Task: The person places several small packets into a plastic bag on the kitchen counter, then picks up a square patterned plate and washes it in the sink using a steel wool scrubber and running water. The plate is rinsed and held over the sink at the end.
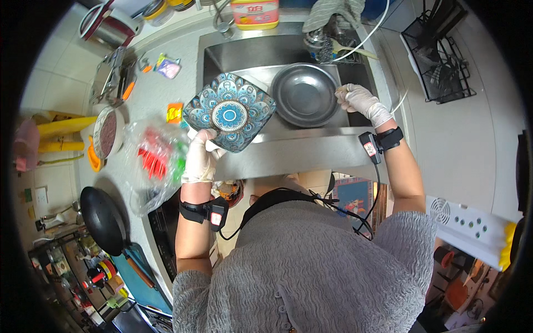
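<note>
My left hand (200, 156), in a white glove, grips the near left edge of a square dish (230, 115) with a blue, white and brown flower pattern. The dish is tilted towards me, over the left part of the stainless steel sink (239, 52). A round grey metal basin (306, 95) sits in the sink to the right of the dish. My right hand (360, 102), gloved too, is at the basin's right rim with its fingers curled. Whether they touch or hold the rim is not clear.
A wire rack (356, 45) with a cloth, a scourer and a brush stands at the sink's back right. Left on the counter are a clear plastic bag (156, 160), a bowl (109, 132) and a black wok (103, 220). A white cord (377, 31) crosses the rack.
</note>
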The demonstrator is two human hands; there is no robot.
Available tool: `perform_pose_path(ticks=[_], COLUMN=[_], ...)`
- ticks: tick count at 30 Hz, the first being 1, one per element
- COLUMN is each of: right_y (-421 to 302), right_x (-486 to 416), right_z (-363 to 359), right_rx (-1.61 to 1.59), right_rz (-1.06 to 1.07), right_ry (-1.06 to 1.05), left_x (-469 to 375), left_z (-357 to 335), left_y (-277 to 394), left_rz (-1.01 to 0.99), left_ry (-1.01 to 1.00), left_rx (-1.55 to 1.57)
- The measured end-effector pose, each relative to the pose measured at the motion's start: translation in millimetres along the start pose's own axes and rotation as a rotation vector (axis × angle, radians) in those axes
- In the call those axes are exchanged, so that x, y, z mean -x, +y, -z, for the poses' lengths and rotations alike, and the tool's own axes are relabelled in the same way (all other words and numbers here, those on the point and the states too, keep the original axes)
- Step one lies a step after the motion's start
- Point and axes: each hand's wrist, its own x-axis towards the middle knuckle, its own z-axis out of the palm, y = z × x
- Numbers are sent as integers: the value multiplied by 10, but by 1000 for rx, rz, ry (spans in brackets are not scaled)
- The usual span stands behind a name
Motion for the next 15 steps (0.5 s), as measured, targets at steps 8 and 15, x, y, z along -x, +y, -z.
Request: perform_pose_path(ticks=[8, 15], right_y=[-21, -232], right_x=[-1396, -2256], right_z=[915, 1249], right_rx=[-8, -457], right_rz=[245, 545], right_ry=[499, 597], left_x=[-778, -1160], left_z=[-574, -833], left_y=[-594, -861], left_rz=[245, 295], left_ry=[-36, -66], left_rx=[161, 254])
